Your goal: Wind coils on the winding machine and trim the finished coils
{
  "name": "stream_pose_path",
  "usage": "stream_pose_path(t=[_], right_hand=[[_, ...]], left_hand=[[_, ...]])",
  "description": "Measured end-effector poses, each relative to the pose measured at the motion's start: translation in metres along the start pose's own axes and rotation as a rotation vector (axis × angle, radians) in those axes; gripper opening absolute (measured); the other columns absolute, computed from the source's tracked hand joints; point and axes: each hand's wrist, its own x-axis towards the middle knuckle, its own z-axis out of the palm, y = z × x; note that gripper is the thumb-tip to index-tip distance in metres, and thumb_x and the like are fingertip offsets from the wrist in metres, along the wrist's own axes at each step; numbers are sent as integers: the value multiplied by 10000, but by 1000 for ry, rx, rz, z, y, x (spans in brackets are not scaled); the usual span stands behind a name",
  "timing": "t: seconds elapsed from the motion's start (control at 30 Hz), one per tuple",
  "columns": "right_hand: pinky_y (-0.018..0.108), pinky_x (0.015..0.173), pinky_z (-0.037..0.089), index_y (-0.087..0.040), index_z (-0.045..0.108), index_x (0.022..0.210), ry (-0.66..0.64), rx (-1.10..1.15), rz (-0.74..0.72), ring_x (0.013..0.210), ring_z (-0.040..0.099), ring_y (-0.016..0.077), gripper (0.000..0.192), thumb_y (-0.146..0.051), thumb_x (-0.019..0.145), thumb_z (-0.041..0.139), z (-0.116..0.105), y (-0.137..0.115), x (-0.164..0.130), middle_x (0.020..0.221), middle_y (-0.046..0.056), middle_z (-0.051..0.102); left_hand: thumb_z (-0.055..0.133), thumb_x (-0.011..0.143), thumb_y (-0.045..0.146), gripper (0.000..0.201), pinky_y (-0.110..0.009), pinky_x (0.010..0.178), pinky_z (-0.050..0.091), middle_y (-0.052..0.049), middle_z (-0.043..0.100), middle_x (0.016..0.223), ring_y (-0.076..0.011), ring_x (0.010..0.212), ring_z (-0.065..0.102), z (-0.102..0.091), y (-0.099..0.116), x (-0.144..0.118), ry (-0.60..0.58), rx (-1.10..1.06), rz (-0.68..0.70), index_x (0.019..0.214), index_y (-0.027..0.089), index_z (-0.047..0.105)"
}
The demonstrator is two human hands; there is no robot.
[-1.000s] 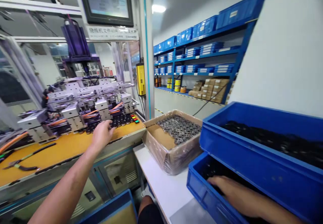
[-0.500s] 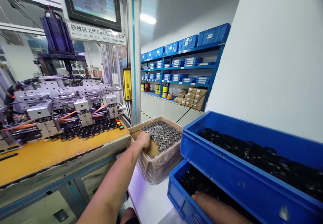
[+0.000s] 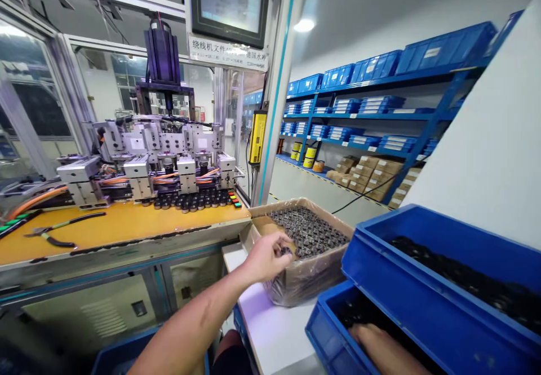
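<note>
My left hand (image 3: 267, 257) is over the near left edge of a plastic-lined cardboard box (image 3: 304, 276). Its fingers are curled round a small round metal part (image 3: 287, 250), mostly covered by the fingertips. Inside the box lie many small metal parts (image 3: 315, 234) in packed rows, and bare cardboard shows at the left end. My right hand (image 3: 368, 335) reaches into the lower blue bin (image 3: 325, 332), where black ring-like parts (image 3: 353, 310) lie. Its fingertips are hidden among the dark contents, so I cannot see whether it grips anything.
An upper blue bin (image 3: 380, 262) of black parts overhangs the lower one. On the left, a winding machine (image 3: 160, 166) stands behind a yellow worktop (image 3: 139, 228) with black-and-metal round parts (image 3: 192, 200) in rows and pliers (image 3: 54, 234). Blue shelving (image 3: 363, 113) stands behind.
My left hand has come up and back from inside the box, now with a small round part in its fingers. My right hand stays in the lower bin. The view has turned left.
</note>
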Motion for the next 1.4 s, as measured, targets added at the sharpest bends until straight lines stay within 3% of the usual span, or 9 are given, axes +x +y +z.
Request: stream_pose_path(t=[0.1, 0.23, 0.3, 0.4, 0.53, 0.77, 0.9, 1.0, 1.4], right_hand=[[333, 696, 544, -205, 689, 653, 70, -48, -41, 734, 695, 265, 218, -258, 751, 501, -9, 4, 10, 744, 100, 726], [311, 608, 543, -199, 680, 720, 431, -25, -274, 641, 675, 223, 227, -301, 851, 526, -35, -36, 8, 717, 79, 692], [269, 622, 536, -192, 664, 814, 558, 1, -448, 672, 656, 182, 159, -262, 911, 559, -44, -78, -2, 775, 60, 673], [224, 617, 508, -155, 636, 948, 595, 72, -790, 700, 623, 143, 109, -102, 933, 542, -39, -143, -21, 790, 48, 645], [235, 592, 492, -134, 617, 879, 656, 122, -879, 643, 591, 129, 116, -117, 964, 540, -17, -186, -37, 741, 40, 638], [255, 618, 543, -83, 641, 933, 657, 157, -946, 700, 642, 153, 111, -73, 950, 532, -12, -177, -45, 789, 85, 665], [240, 729, 566, -76, 626, 1023, 722, 142, -886, 816, 660, 148, 99, -94, 934, 585, -16, -173, -46, 874, 92, 679], [210, 716, 560, -100, 622, 1098, 717, 141, -875, 825, 649, 124, 168, -81, 939, 573, -19, -173, -45, 955, 93, 661], [263, 730, 562, -79, 609, 1087, 719, 143, -926, 852, 640, 154, 146, -102, 951, 559, -17, -171, -43, 935, 104, 657]], left_hand=[[697, 812, 239, 268, -267, 643, 496, -4, 640, 716, -134, 660, 608, -16, -9, -71, 17, -272, -25, 1046, 107, 689], [775, 718, 363, 417, -242, 631, 493, -30, 668, 764, -116, 648, 601, -32, -16, -138, 66, -563, -70, 1044, 121, 675], [854, 634, 299, 419, -230, 642, 513, -35, 710, 813, -104, 642, 620, -35, -13, -154, 91, -724, -74, 994, 153, 696], [885, 583, 149, 340, -222, 675, 558, -40, 775, 859, -120, 666, 689, -34, -1, -164, 114, -848, -35, 895, 183, 753], [878, 566, 68, 341, -203, 692, 588, -39, 811, 834, -145, 701, 733, -27, 11, -170, 74, -786, 13, 868, 204, 795], [872, 533, 15, 382, -148, 644, 576, -11, 800, 716, -120, 635, 727, -11, 18, -174, 19, -807, 21, 859, 202, 806], [861, 545, 0, 390, -132, 660, 572, -6, 807, 745, -110, 658, 733, -9, 19, -171, 12, -835, 30, 865, 216, 805], [852, 557, -19, 408, -126, 679, 570, 3, 814, 782, -102, 685, 739, -8, 18, -171, 12, -861, 12, 871, 236, 803], [860, 623, 47, 370, -110, 657, 533, 2, 813, 805, -84, 698, 726, 0, 15, -171, -110, -1058, 41, 927, 246, 792]])
